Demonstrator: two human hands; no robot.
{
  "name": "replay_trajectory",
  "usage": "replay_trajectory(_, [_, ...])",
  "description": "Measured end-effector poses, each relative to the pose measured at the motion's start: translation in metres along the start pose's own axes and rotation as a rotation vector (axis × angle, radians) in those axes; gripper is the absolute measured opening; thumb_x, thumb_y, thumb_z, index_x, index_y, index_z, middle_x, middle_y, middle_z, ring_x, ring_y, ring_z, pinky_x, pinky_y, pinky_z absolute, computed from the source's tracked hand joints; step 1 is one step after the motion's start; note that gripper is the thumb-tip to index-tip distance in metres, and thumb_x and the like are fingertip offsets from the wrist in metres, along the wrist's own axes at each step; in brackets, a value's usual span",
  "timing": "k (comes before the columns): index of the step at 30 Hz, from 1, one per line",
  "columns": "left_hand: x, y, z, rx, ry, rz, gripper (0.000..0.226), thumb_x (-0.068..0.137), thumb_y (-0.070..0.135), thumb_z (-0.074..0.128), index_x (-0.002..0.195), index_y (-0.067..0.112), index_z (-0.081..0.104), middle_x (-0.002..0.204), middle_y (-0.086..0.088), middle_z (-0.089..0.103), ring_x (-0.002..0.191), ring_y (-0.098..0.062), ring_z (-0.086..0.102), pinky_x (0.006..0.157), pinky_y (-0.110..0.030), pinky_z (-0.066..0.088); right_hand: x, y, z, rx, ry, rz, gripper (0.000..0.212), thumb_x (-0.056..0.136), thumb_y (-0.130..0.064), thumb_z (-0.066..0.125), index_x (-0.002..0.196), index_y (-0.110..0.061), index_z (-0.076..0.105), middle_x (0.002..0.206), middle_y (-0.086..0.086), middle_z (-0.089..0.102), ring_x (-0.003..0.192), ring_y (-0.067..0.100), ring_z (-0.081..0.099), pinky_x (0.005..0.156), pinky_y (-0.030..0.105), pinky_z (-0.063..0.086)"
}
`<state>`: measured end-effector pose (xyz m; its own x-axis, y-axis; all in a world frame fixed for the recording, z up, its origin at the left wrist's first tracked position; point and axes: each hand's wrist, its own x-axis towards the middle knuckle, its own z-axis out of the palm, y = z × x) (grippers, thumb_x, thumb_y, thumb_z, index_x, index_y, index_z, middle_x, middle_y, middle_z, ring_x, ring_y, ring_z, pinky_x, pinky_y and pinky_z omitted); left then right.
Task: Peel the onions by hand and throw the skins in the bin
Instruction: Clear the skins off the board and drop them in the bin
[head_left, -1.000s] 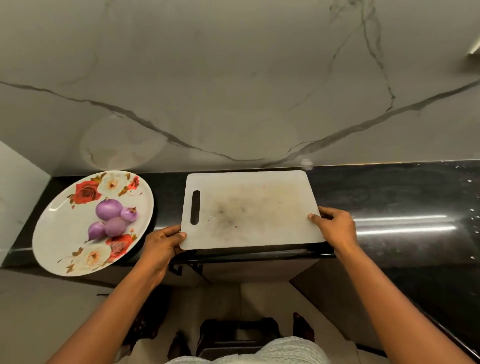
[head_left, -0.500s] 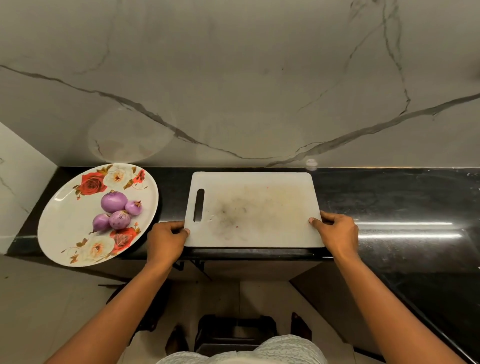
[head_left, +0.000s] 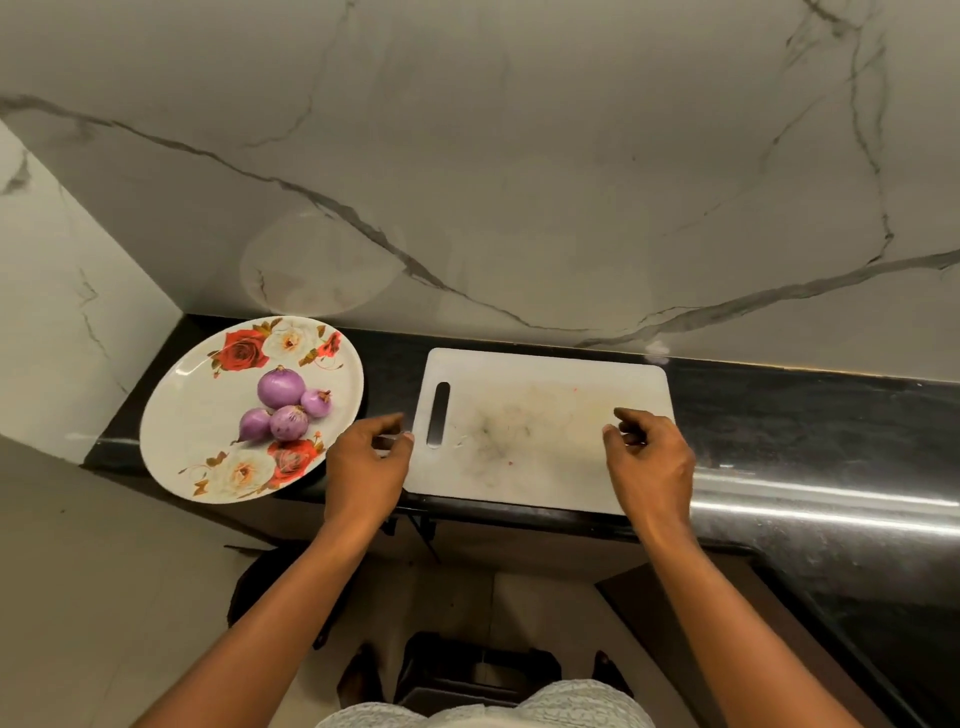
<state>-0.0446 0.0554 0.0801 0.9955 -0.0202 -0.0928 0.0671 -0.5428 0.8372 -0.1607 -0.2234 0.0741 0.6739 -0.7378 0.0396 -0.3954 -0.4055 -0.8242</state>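
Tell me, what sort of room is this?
Most likely a home kitchen: a black counter against a marble wall, a white cutting board, and a flowered plate of onions.

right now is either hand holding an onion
No, all four onions lie on the flowered plate, while the left hand and right hand hover empty at the cutting board.

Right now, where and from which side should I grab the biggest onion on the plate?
Probably grip the biggest onion around its round middle with the left hand, fingers coming down from above onto its far and left sides. Three smaller onions crowd its near and right sides; only bare plate lies far-left.
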Motion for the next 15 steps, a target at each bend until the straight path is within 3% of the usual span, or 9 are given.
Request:
replay_trajectory(3, [-0.004,0.01,-0.018,-0.038,0.064,0.095,0.03,0.097,0.02,0.074,0.127,0.021,0.072,0.117,0.007,0.071,0.103,-0.002,0.066,0.085,-0.02,0.053,-0.009,-0.037,0.029,0.089,-0.118,-0.095,0.03,0.099,-0.019,0.072,0.129,-0.017,0.071,0.115,-0.005,0.067,0.098,0.0,0.064,0.08,0.005,0.047])
replay_trajectory(6, [-0.004,0.013,-0.039,-0.044,0.136,0.12,0.029,0.096,0.017,0.075,0.124,0.022,0.073,0.11,0.009,0.07,0.098,0.004,0.064,0.072,-0.002,0.049,-0.016,-0.075,0.06,0.138,-0.225,-0.183,0.03,0.099,-0.02,0.072,0.129,-0.016,0.072,0.117,-0.004,0.068,0.099,-0.002,0.064,0.079,0.001,0.049])
replay_trajectory(8, [-0.001,0.007,-0.057,-0.032,0.189,0.112,0.031,0.094,0.015,0.077,0.123,0.022,0.074,0.11,0.008,0.071,0.097,0.0,0.066,0.068,0.001,0.047,-0.02,-0.1,0.083,0.158,-0.294,-0.244,0.03,0.098,-0.02,0.072,0.128,-0.016,0.073,0.115,-0.004,0.069,0.099,-0.002,0.064,0.081,0.0,0.049])
replay_trajectory(10, [0.004,-0.003,-0.074,-0.038,0.234,0.075,0.032,0.092,0.014,0.079,0.122,0.023,0.074,0.112,0.006,0.072,0.098,-0.006,0.067,0.076,-0.005,0.049,-0.026,-0.123,0.106,0.163,-0.379,-0.305,0.032,0.097,-0.021,0.073,0.129,-0.017,0.072,0.113,-0.005,0.068,0.098,-0.002,0.065,0.083,0.002,0.049])
replay_trajectory(12, [0.01,-0.014,-0.089,-0.034,0.27,0.044,0.032,0.09,0.012,0.08,0.12,0.023,0.074,0.115,0.001,0.072,0.104,-0.013,0.067,0.09,-0.023,0.055,-0.032,-0.142,0.131,0.127,-0.471,-0.374,0.036,0.095,-0.024,0.075,0.13,-0.019,0.071,0.113,-0.005,0.068,0.097,0.0,0.064,0.087,0.006,0.049])
replay_trajectory(15, [0.02,-0.03,-0.103,0.01,0.292,0.018,0.036,0.087,0.01,0.082,0.121,0.021,0.074,0.119,0.0,0.07,0.109,-0.018,0.066,0.097,-0.037,0.056,-0.038,-0.163,0.17,0.013,-0.633,-0.467,0.046,0.093,-0.026,0.075,0.137,-0.021,0.066,0.126,-0.002,0.067,0.109,0.01,0.064,0.097,0.026,0.053])
